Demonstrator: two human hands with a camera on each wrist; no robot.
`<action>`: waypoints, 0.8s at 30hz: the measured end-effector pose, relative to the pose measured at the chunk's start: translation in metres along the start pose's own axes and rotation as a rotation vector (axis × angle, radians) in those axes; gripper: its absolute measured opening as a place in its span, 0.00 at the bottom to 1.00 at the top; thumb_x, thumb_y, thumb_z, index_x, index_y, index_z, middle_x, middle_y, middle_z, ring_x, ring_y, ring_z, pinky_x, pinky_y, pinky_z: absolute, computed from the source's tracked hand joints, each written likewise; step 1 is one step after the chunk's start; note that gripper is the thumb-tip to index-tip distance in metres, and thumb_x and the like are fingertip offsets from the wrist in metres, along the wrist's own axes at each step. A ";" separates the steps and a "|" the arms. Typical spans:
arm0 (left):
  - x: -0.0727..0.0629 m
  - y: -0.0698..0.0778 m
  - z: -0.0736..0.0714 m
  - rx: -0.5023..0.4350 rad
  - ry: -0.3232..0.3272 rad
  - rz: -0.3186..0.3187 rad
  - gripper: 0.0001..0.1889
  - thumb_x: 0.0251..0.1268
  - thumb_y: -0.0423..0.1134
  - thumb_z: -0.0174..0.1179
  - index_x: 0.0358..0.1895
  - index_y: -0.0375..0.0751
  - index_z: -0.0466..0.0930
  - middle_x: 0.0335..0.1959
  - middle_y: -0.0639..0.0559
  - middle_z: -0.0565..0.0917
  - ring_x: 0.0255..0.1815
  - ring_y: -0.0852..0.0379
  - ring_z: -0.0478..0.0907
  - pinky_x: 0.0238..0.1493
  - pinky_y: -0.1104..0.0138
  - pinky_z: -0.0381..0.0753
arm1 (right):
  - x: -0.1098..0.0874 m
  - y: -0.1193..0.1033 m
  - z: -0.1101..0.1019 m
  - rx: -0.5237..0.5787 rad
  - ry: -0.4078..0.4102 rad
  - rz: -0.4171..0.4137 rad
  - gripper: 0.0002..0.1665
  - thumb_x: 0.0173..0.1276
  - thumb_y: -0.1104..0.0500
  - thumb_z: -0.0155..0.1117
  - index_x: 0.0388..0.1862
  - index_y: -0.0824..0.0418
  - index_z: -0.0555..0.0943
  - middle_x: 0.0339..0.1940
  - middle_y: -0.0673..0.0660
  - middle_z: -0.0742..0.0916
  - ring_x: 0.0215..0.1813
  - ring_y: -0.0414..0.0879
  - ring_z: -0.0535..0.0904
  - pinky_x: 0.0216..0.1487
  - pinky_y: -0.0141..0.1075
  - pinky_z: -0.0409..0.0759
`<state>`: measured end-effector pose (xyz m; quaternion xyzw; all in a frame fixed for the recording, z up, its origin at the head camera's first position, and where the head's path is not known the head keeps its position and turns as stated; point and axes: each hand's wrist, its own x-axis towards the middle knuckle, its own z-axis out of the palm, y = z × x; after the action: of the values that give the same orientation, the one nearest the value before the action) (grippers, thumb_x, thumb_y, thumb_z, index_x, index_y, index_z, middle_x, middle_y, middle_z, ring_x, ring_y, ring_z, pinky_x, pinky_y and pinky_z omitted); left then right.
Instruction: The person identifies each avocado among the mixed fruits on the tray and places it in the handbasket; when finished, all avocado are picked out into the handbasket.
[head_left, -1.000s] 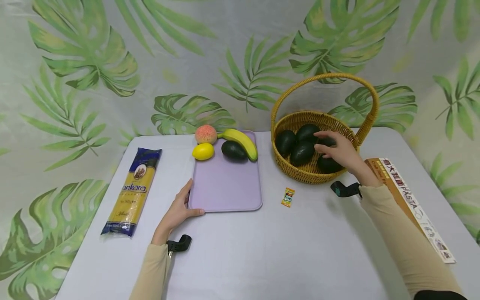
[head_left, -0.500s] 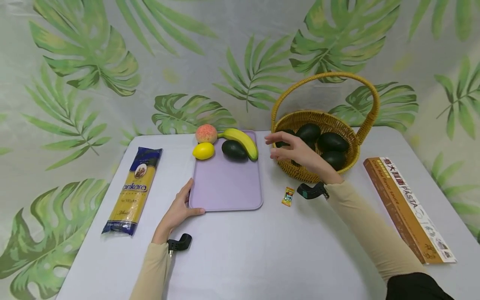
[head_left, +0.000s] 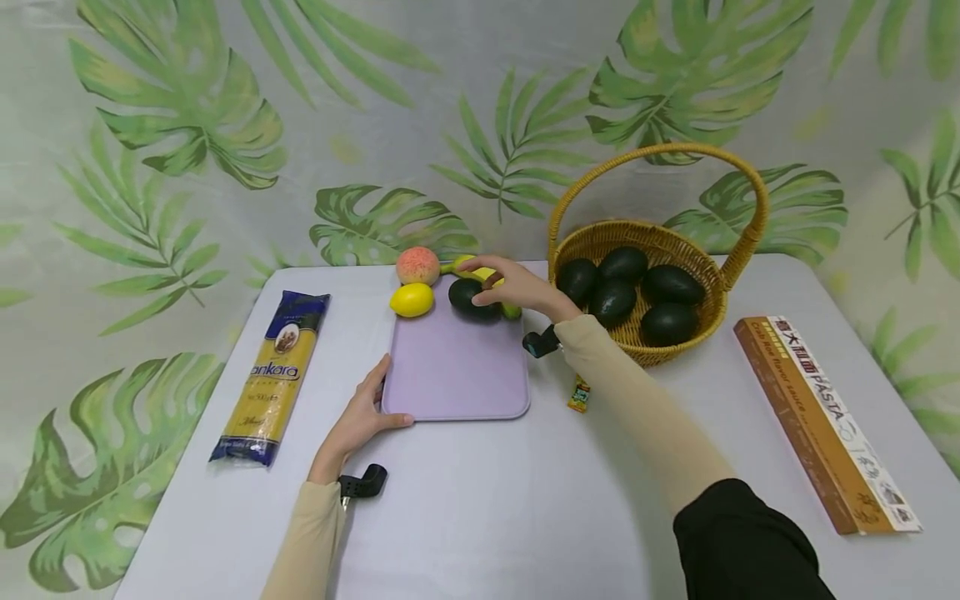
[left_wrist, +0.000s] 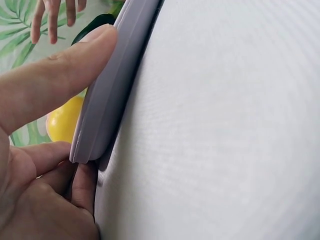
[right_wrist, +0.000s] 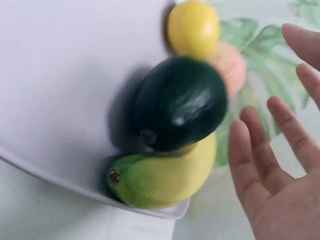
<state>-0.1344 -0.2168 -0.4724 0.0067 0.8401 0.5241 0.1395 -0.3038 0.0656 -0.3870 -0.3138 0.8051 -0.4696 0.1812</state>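
A lilac tray (head_left: 457, 375) lies on the white table, and my left hand (head_left: 358, 423) grips its near left corner. In the left wrist view the thumb (left_wrist: 75, 65) presses on the rim while the fingers bend at the corner. My right hand (head_left: 528, 290) hovers over the tray's far right part, its fingers spread and holding nothing. Just below it are a dark green avocado (right_wrist: 180, 105) and a yellow-green banana (right_wrist: 165, 180), partly hidden by the hand in the head view. A lemon (head_left: 412, 300) and a peach (head_left: 417, 267) sit at the far left corner.
A wicker basket (head_left: 652, 354) with a tall handle holds several avocados (head_left: 624, 264) at the back right. A small wrapped candy (head_left: 579, 396) lies before it. An Ankara pasta bag (head_left: 273, 375) lies at left, a long pasta box (head_left: 821, 425) at right.
My right hand has moved left from above the basket to above the avocado and banana on the tray. The left hand stays at the tray's corner.
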 end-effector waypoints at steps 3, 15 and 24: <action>-0.003 0.008 0.000 -0.005 -0.007 -0.002 0.57 0.52 0.35 0.72 0.77 0.42 0.36 0.77 0.37 0.38 0.72 0.30 0.46 0.69 0.46 0.50 | 0.010 0.005 0.005 -0.046 0.013 -0.022 0.32 0.63 0.66 0.64 0.67 0.63 0.71 0.68 0.60 0.72 0.62 0.59 0.67 0.62 0.50 0.66; -0.012 0.025 0.000 -0.012 -0.015 0.004 0.55 0.53 0.31 0.70 0.76 0.36 0.36 0.76 0.34 0.38 0.71 0.29 0.46 0.69 0.45 0.50 | 0.027 0.012 0.032 -0.380 0.046 0.066 0.34 0.57 0.64 0.70 0.64 0.57 0.75 0.66 0.59 0.74 0.67 0.54 0.65 0.69 0.49 0.49; 0.002 -0.004 0.000 -0.007 0.006 0.017 0.59 0.50 0.39 0.74 0.78 0.44 0.37 0.77 0.39 0.39 0.72 0.32 0.47 0.69 0.47 0.51 | 0.021 0.001 0.038 -0.345 0.090 0.046 0.32 0.56 0.63 0.72 0.61 0.53 0.77 0.63 0.58 0.75 0.61 0.53 0.68 0.62 0.46 0.63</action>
<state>-0.1357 -0.2180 -0.4766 0.0120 0.8387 0.5281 0.1326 -0.2972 0.0273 -0.4070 -0.3002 0.8881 -0.3336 0.0991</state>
